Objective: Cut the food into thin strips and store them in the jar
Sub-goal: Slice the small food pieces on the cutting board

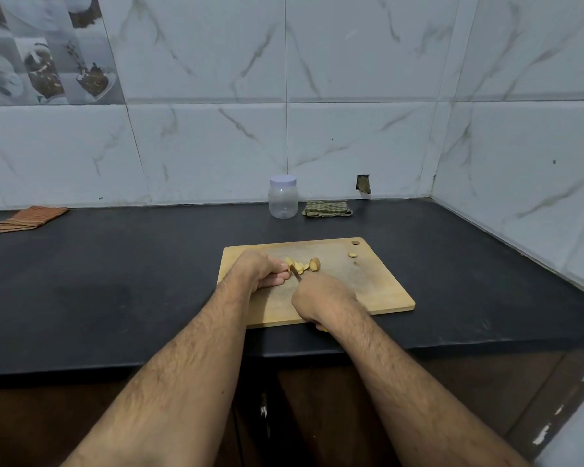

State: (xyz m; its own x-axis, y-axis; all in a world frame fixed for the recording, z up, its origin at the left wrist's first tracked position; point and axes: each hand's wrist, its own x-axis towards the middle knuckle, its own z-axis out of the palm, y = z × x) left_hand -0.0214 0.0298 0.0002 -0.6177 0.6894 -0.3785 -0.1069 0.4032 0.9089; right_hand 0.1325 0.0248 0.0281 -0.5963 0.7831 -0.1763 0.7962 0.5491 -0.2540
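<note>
Board, wooden, lying on the dark counter close to its front edge; we work here because both forearms reach it without stretching. On it, toward the far left: food, pale yellow with brownish skin, already in several slices, one larger brown-skinned piece at the right end of the row. Two small scraps lie apart near the board's hanging hole.

Left hand: we keep it curled, fingertips tucked against the left end of the food to pin it, knuckles toward the blade. Whether it actually pinches a slice we cannot tell; the fingers hide the contact.

Right hand: closed round the handle of a knife, a yellow bit of handle showing below the wrist. Blade points away from us and sits just beside the left fingertips, against the slices, which suggests we are cutting slices down into strips.

Jar, clear plastic, pale lid on, apparently empty, standing at the back by the tiled wall, well apart from the board. Nothing stored yet, we judge.

Green cloth just right of the jar; orange striped cloth far left.
</note>
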